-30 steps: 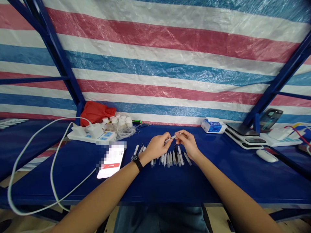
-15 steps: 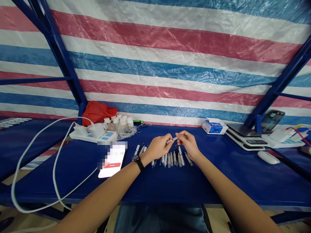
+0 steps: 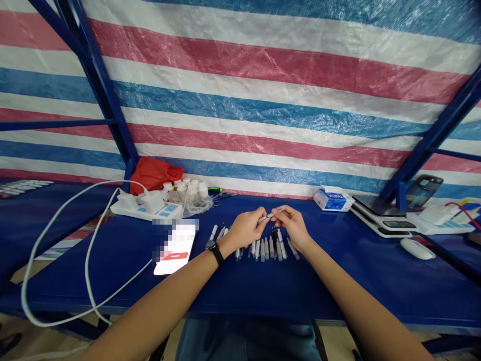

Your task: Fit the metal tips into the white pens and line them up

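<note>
While the left hand (image 3: pixel 245 229) and right hand (image 3: pixel 292 228) pinch a slim pale-grey pen-like tube (image 3: pixel 267 217) in closed grips above the blue tabletop (image 3: pixel 270 291), handling judged light, stiff, perhaps slippery; best held along its barrel

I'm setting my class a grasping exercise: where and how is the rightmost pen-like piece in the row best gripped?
Probably mid-barrel on the pen-like piece, from above, pinching its long sides: it is slim, lies slanted on the table, and a gap separates it from the neighbouring pieces.
</note>
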A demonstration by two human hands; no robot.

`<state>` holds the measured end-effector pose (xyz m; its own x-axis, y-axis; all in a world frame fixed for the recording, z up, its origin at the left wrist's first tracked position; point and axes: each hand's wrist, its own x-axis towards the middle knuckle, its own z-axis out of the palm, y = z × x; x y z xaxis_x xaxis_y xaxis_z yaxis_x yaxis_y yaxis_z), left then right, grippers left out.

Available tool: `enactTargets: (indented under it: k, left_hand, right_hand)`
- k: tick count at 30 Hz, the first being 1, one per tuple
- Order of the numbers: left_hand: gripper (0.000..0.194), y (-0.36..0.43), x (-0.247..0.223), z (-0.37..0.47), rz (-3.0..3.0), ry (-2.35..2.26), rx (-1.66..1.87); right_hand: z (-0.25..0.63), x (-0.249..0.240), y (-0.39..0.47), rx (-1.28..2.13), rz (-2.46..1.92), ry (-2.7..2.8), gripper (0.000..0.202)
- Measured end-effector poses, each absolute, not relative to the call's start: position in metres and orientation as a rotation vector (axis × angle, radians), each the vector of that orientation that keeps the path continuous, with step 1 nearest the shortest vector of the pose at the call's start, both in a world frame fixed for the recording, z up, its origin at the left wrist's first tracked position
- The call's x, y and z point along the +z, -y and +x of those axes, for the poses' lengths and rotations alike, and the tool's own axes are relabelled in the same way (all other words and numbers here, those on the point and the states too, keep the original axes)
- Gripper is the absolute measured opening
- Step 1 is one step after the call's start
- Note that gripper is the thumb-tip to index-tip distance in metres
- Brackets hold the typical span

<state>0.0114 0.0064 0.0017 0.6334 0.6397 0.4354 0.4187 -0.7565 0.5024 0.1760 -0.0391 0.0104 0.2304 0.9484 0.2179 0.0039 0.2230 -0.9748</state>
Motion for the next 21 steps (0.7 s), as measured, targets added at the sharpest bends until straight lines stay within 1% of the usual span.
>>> enactTargets:
  k: [6, 15, 21]
  left_hand:
    - [0.014, -0.006, 0.0004, 0.0123, 2.504, -0.859, 0.871]
    - [0.01, -0.0048, 0.0029, 0.012, 2.456, -0.847, 0.884]
    - [0.009, -0.0052, 0.0024, 0.0119, 2.488, -0.854, 0.872]
  right_hand:
    - [0.1759, 0.0094, 0.0381, 0.882, -1.13, 1.137, 0.047]
    - [0.1761, 0.0099, 0.0389, 0.891, -1.119, 1.12, 0.044]
    - [0.1758, 0.0106, 0.0391, 0.872, -1.126, 1.144, 0.046]
